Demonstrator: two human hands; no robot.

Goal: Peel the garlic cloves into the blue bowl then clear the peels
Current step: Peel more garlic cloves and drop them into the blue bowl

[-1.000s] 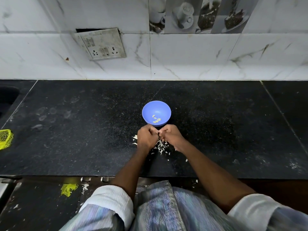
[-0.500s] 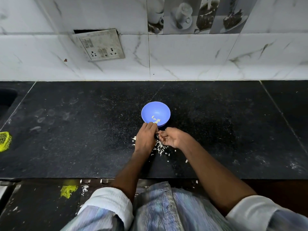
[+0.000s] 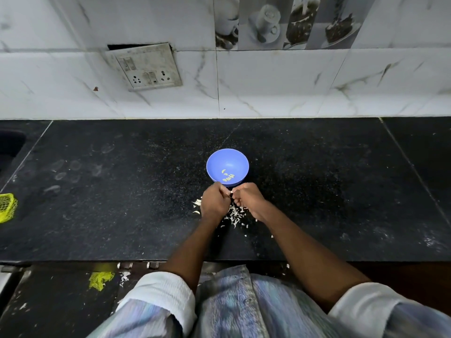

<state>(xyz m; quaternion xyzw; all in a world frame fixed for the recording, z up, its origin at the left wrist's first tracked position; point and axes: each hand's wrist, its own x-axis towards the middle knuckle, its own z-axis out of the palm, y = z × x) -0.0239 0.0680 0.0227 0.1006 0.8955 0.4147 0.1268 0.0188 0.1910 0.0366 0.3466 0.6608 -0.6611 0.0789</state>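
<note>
— How far along are you?

— Partway, I'd judge. A few peeled cloves (image 3: 228,177) lie in the blue bowl (image 3: 227,157), toward its near side, and nothing else is in it. I'm on another clove now, so peeling isn't finished, and none of the clearing has begun.

— Where are your hands?

— Just in front of the bowl, on its near side, close together. My left hand (image 3: 214,203) has its fingers curled, and so does my right hand (image 3: 249,201); between them I pinch a small pale piece (image 3: 229,192), likely a clove or its skin. It is too small to say which, or which fingers hold it tighter.

— And the peels?

— The peels (image 3: 235,214) are scattered on the black counter (image 3: 329,191) just nearer to me than the bowl, under and beside my hands, with a few stray flakes further toward the counter's front edge. All of it is left to gather.

— Anything else about?

— A yellow net bag (image 3: 7,207), far to the bowl's left, at the counter's end. I can't tell if it holds more garlic.
</note>
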